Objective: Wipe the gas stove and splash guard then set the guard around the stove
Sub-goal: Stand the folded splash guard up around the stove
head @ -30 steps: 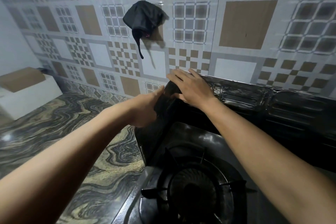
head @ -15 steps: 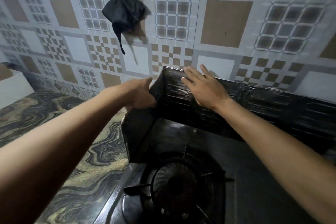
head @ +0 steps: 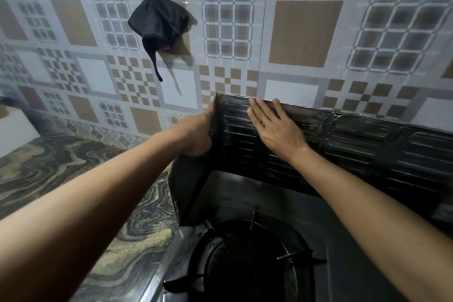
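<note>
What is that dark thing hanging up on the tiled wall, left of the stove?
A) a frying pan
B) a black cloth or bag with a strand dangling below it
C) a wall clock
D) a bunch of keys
B: the black cloth hangs bunched and soft against the tiled wall, with a thin strand trailing below; whether it is a cloth or a bag I cannot tell.

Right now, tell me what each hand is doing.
Left hand: closed on the splash guard at its left corner fold.
Right hand: open, palm flat against the guard's back panel.
</note>
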